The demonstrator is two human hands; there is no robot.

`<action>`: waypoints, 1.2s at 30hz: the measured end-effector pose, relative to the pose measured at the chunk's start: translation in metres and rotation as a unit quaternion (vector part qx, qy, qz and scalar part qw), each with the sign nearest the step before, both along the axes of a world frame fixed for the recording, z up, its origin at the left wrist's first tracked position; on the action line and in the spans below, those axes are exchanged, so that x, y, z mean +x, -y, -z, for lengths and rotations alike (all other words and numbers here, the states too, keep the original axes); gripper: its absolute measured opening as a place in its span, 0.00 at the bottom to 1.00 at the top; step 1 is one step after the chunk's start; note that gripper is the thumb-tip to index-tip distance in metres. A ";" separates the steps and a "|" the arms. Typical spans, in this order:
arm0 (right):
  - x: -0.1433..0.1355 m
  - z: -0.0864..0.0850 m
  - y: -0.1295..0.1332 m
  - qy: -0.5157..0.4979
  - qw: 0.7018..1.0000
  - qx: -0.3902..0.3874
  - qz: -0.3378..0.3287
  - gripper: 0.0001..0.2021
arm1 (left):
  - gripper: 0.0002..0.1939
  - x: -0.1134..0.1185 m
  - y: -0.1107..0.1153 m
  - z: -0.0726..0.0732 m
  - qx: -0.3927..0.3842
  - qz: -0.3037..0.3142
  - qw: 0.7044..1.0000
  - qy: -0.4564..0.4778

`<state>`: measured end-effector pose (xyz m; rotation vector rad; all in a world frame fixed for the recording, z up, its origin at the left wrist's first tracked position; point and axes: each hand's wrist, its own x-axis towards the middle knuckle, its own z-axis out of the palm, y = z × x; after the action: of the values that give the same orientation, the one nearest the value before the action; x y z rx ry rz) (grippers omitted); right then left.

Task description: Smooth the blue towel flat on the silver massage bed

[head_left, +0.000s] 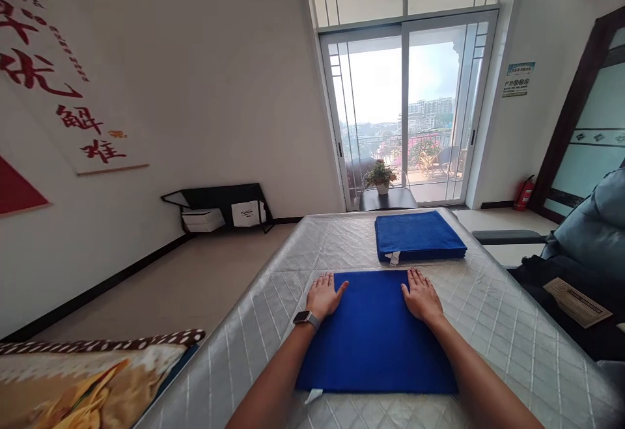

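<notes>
A folded blue cloth (375,338) lies flat on the silver quilted surface (508,312), a white tag showing at its near left corner. My left hand (325,295), with a watch (306,318) on the wrist, rests at the cloth's far left corner, fingers stretched forward and thumb apart. At the far right corner lies my right hand (422,293), flat with its thumb turned inward. Neither hand grips anything. Just beyond is a stack of folded blue cloths (420,230), with white tags hanging at its front edge.
Behind the surface stands a dark chair (388,200) with a potted plant (381,175), before sliding glass doors. A padded armchair (593,221) is on the right, holding dark fabric and a brown card (577,302). Patterned bedding (97,377) lies at the lower left.
</notes>
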<state>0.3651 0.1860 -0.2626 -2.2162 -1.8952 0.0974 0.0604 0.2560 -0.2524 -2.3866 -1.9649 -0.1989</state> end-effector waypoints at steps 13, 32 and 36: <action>0.005 0.001 0.005 0.030 0.999 -0.007 -0.029 0.31 | 0.36 0.187 0.051 0.010 0.038 0.260 0.957 0.123; -0.001 -0.002 0.001 0.010 1.000 -0.003 -0.003 0.34 | 0.38 0.015 0.007 0.014 0.038 0.049 0.998 0.029; -0.003 -0.003 0.001 0.017 1.000 -0.006 -0.003 0.34 | 0.42 0.014 0.010 0.013 0.038 0.044 0.998 0.038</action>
<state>0.3618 0.1855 -0.2594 -2.2352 -1.9237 0.0724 0.0743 0.2464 -0.2657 -2.4533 -1.8471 -0.3656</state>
